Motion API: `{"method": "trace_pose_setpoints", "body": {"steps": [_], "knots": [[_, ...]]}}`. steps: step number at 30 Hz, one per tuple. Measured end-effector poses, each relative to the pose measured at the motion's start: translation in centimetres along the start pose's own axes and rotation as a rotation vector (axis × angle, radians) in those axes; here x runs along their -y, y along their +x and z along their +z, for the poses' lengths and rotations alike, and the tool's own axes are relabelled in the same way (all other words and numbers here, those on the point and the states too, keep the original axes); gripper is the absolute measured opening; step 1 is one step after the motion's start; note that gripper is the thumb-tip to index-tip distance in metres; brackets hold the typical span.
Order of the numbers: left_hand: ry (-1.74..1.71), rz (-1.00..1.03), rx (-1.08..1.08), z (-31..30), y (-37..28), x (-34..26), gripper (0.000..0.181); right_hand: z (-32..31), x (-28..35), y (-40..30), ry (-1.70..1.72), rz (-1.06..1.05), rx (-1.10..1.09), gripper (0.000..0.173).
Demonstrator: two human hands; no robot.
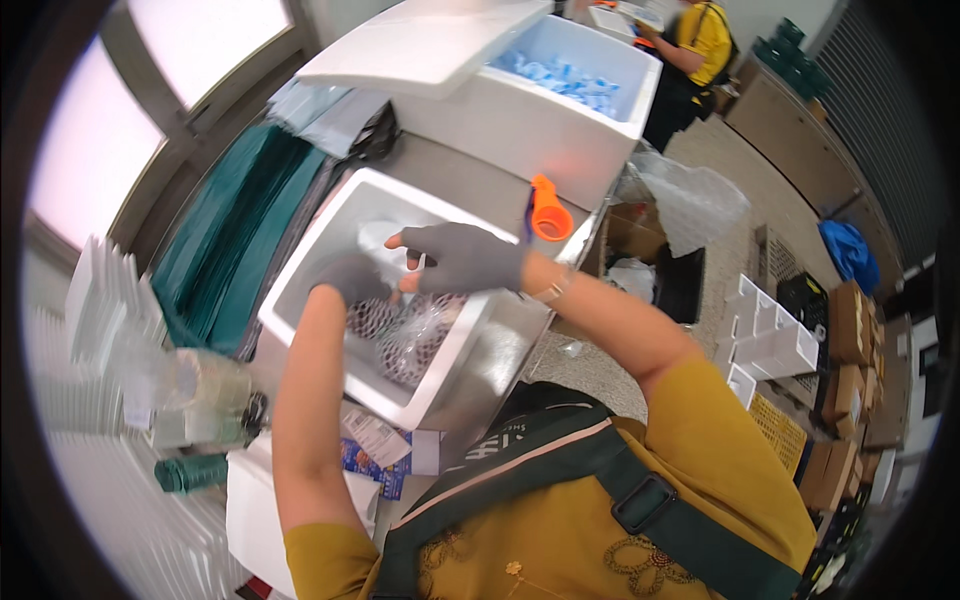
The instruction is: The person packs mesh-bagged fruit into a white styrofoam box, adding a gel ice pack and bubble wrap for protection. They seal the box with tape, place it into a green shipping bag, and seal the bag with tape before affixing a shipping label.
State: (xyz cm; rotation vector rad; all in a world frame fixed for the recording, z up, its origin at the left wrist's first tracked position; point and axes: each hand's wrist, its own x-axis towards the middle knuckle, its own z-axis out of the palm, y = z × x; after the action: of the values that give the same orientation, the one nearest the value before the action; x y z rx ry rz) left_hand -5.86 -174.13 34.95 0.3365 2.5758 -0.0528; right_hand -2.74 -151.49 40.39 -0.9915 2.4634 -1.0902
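Observation:
A white foam box (442, 397) sits open and tilted in view on the metal table before me. Inside it lie several round items (412, 345) in foam netting, partly covered by clear plastic. A white object (381, 241) rests against the far inner side, and I cannot tell what it is. My left hand (351, 280), in a grey fingerless glove, reaches down into the box near the netted items; its grip is blurred and partly hidden. My right hand (461, 259), gloved alike, hovers over the box with fingers apart, holding nothing visible.
Beyond stands a larger foam box (517, 142) of blue-and-white packets (562, 82), its lid (427, 45) askew. An orange plastic tool (550, 214) lies beside it. Green bags (232, 232) are stacked left, foam lids (112, 315) nearer. A person (697, 52) stands far right.

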Motion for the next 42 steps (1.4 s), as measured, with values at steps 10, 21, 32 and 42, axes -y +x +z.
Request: {"method": "trace_pose_setpoints", "body": {"steps": [10, 21, 32, 42], "knots": [[-0.116, -0.145, -0.081, -1.1, -1.3, -2.2, 0.061, -10.5, -17.5, -20.5, -0.546, 0.553, -0.593, 0.068], [-0.216, -0.106, -1.003, -5.3, -12.3, -17.3, 0.031, -21.0, -32.8, -24.9, -0.826, 0.922, -0.237, 0.097], [-0.438, 0.332, -0.787, -1.8, -5.3, -41.8, 0.034, -23.4, -47.0, -32.5, -0.535, 0.756, -0.555, 0.024], [-0.467, 0.782, -0.624, -3.2, 11.5, -53.4, 0.089, -28.3, -26.1, -74.8, -0.854, 0.841, -1.607, 0.018]]}}
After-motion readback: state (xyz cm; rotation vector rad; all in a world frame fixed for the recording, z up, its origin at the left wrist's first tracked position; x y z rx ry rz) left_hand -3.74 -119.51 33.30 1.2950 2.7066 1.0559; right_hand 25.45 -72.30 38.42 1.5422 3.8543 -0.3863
